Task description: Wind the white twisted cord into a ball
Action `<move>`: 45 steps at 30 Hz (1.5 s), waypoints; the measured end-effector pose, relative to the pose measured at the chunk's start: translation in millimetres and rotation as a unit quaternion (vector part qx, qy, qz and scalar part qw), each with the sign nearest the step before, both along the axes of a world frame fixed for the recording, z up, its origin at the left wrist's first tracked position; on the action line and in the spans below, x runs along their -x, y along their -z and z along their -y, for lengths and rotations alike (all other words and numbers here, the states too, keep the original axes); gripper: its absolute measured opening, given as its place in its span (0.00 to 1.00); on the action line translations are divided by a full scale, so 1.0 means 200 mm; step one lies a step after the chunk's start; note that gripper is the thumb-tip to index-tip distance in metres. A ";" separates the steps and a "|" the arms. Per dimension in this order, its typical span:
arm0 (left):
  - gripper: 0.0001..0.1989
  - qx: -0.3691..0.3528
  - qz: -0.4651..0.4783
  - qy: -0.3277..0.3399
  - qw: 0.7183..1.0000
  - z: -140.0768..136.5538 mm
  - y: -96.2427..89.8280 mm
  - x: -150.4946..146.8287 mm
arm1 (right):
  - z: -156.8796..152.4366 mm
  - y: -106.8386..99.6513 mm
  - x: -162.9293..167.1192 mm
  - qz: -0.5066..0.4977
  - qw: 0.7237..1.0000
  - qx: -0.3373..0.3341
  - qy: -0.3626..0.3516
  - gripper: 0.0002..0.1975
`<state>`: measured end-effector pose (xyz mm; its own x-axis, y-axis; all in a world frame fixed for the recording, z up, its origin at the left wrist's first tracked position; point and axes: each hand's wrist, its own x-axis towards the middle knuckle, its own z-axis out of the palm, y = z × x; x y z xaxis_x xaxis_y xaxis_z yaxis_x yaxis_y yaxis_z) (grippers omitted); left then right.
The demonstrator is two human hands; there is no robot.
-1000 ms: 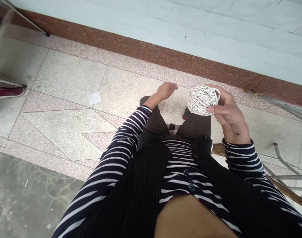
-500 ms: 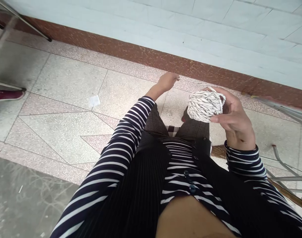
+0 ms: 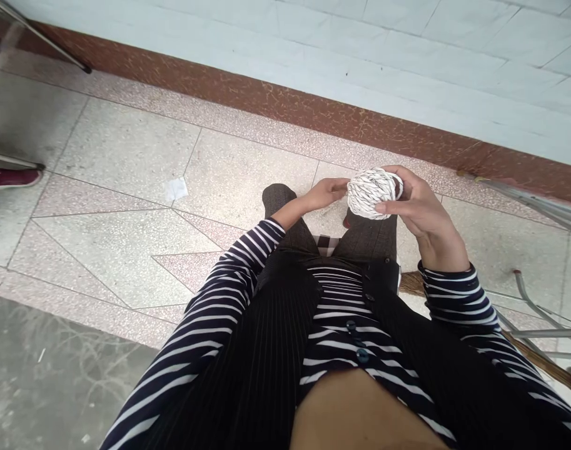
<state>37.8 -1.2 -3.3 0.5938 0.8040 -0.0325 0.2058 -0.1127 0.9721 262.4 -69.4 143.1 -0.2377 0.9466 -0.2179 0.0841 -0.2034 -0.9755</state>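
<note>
A ball of white cord with thin dark flecks (image 3: 370, 195) is held in the air above my right knee. My right hand (image 3: 419, 203) is closed round its right side, thumb across the front and fingers behind. A few loops stand loose at the ball's upper right, by my fingers. My left hand (image 3: 326, 193) is at the ball's left side, its fingers drawn together with the tips at the cord. Whatever lies between those fingertips is hidden.
A pale wall (image 3: 247, 37) with a red-brown skirting (image 3: 229, 97) runs ahead. White paper (image 3: 176, 189) lies on the tiled floor. Metal legs (image 3: 538, 300) and broom-like straw (image 3: 411, 282) are at right. Another person's red shoe (image 3: 13, 178) shows at far left.
My left hand has come down and toward me, from beyond the ball's upper left to its left side. My right hand and the ball have shifted slightly left.
</note>
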 end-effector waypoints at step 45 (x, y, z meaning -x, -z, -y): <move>0.12 -0.281 -0.183 -0.026 0.942 -0.07 -0.30 0.13 | -0.33 0.47 0.07 0.121 0.992 -0.004 -0.032 0.32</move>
<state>11.1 11.8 57.5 0.5844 0.7830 0.2130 0.5349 -0.5690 0.6246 248.4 -3.5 49.5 -0.2382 0.9331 -0.2693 0.3285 -0.1835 -0.9265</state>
